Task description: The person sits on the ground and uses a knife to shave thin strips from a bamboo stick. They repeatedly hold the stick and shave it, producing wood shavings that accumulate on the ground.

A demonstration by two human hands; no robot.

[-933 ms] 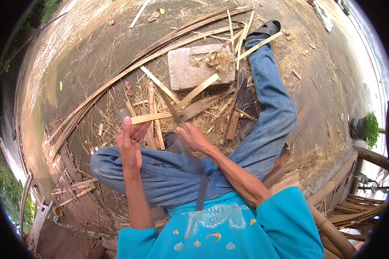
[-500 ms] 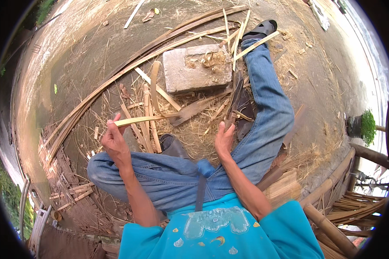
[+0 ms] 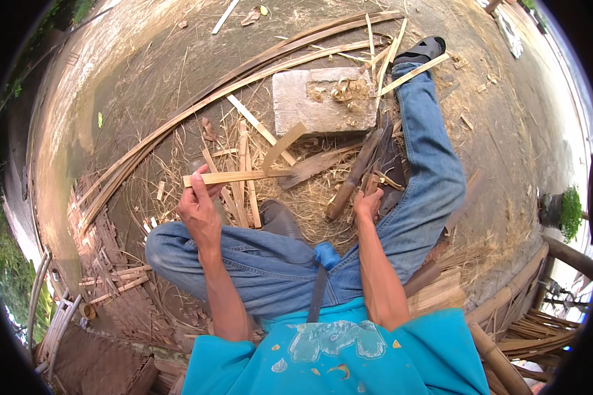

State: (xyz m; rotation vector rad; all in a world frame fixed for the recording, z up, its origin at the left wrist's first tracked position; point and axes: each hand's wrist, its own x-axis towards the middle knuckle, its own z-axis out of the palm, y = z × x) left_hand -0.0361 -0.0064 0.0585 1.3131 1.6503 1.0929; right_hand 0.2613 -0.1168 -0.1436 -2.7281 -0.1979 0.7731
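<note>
My left hand (image 3: 201,207) pinches the left end of a flat pale bamboo strip (image 3: 240,176), held nearly level above my bent left leg. A thin curled piece (image 3: 283,146) rises near the strip's right end. That end overlaps a broad, flat brown piece (image 3: 319,166) in view; I cannot tell if they touch. Beside my right thigh, my right hand (image 3: 367,203) is closed around a short brown wooden handle-like piece (image 3: 373,184). What lies beyond its grip is dark and hard to make out. A thick brown stick (image 3: 353,176) lies just left of that hand.
A pale rectangular block (image 3: 293,99) with curled shavings (image 3: 352,92) on it stands ahead. Long bamboo strips (image 3: 244,78) curve past its far left side. Loose slats (image 3: 247,178) and fibres cover the ground by my sandals. Bamboo poles (image 3: 507,280) stand at right.
The view has shifted, so the scene sits farther right. The bamboo strip is more level in my left hand. The thick brown stick beside my right hand now shows clearly.
</note>
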